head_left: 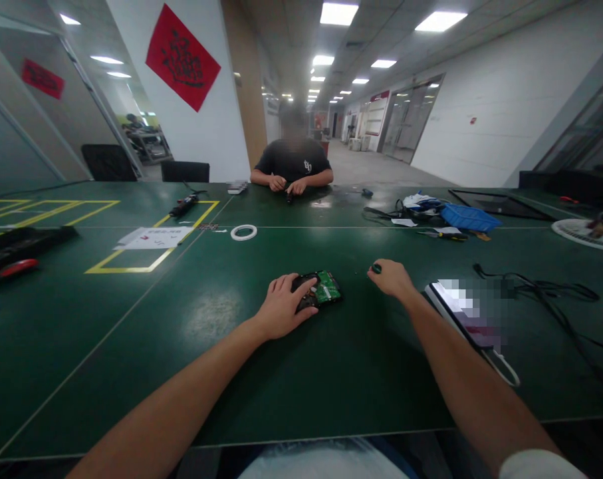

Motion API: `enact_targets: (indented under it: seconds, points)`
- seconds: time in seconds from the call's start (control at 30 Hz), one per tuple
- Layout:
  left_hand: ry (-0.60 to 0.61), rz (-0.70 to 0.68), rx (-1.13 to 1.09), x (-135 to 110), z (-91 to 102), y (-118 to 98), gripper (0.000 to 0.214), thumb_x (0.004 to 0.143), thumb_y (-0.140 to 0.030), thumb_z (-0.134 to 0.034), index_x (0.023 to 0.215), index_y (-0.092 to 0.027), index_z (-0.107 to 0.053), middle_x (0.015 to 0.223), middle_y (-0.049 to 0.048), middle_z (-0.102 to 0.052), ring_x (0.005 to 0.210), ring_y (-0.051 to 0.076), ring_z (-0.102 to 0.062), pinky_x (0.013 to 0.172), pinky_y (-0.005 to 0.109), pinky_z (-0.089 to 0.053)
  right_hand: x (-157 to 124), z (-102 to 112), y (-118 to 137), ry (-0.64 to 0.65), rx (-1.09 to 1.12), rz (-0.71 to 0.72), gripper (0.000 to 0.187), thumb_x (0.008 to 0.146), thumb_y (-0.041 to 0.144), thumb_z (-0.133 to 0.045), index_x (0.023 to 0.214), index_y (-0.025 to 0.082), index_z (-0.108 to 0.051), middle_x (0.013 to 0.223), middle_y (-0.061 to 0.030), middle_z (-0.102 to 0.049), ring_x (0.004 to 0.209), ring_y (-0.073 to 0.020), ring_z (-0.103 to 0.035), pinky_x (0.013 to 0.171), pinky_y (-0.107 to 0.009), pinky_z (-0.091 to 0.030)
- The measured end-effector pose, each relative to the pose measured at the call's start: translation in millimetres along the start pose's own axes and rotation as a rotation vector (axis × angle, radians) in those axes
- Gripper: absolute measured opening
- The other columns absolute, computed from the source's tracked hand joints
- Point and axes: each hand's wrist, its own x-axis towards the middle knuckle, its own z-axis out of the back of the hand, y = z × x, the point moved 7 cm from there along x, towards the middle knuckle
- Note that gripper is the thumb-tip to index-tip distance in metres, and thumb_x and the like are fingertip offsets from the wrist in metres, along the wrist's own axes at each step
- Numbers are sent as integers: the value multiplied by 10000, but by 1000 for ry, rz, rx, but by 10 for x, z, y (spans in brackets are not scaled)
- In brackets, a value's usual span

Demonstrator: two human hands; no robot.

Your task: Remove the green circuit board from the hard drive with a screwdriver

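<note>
A hard drive (327, 287) lies on the green table with its green circuit board facing up. My left hand (284, 306) rests over the drive's left part, thumb and fingers gripping it against the table. To the right of the drive, apart from it, my right hand (393, 278) is closed in a fist just above the table. From that fist pokes the rounded end of a small dark object (376, 269); the fingers hide the rest, so its kind is unclear.
A tablet-like device (461, 313) with a white cable lies beside my right forearm. Beyond are a white tape roll (244, 232), a paper sheet (154, 237), a blue tray (468, 217) and black cables (545, 286). Across the table, a person (294, 159) handles a small dark item.
</note>
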Motion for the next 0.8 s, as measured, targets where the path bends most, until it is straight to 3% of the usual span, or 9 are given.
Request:
enact_targets:
  seconds: [0.2,0.37,0.47,0.53,0.6,0.67,0.73,0.8]
  points:
    - [-61,87,-7,-12,94,18,808,903,-718,-499,1534,-225,-393,1388,160,-525,1272,360,-480,1076,537,-377,-11,-155,30,38,-15,8,226,919,351,-577,1019,208,-720,1033,-114,-726,932,-256,-679,772,-328,-481]
    - [-110,230,-75,-32,209,120,543,997,-594,-417,1321,-194,-592,1135,123,-687,1054,296,-634,909,419,-488,-48,-152,56,40,-21,29,225,939,338,-557,1052,213,-706,1064,-109,-713,929,-245,-674,765,-329,-486]
    - [-100,314,-182,-29,166,248,381,1042,-466,-374,1138,-220,-648,876,55,-721,826,237,-686,752,344,-506,-63,-124,76,30,-26,31,230,950,333,-540,1041,192,-698,1053,-126,-706,910,-255,-675,756,-347,-489]
    - [-89,330,-267,-17,106,324,318,1050,-391,-369,1124,-236,-637,787,16,-709,733,203,-683,707,312,-506,-90,-80,132,10,-31,36,238,958,329,-529,1046,180,-693,1070,-138,-699,933,-260,-672,776,-356,-489]
    - [-97,303,-295,4,67,370,276,1035,-323,-401,1182,-244,-621,840,15,-719,772,199,-688,749,319,-526,-148,-15,280,-31,-2,99,238,965,328,-526,1046,177,-690,1091,-135,-693,979,-249,-661,827,-350,-482]
    - [-113,211,-269,30,54,360,315,997,-253,-455,1277,-242,-600,1028,52,-712,946,222,-678,879,364,-535,-249,43,527,-69,72,239,229,971,329,-529,1034,181,-693,1095,-114,-696,1013,-227,-647,883,-329,-464]
    - [-101,71,-238,48,35,295,457,950,-176,-492,1397,-253,-543,1266,94,-625,1159,250,-602,1023,421,-489,-375,59,785,-65,145,378,228,977,332,-527,1019,186,-697,1075,-93,-703,1009,-207,-640,898,-308,-451]
    - [-61,-51,-209,47,1,227,630,908,-98,-490,1500,-307,-445,1460,102,-470,1331,278,-472,1119,486,-411,-474,26,953,-34,158,424,225,974,333,-534,1000,185,-702,1051,-88,-704,978,-200,-640,873,-296,-451]
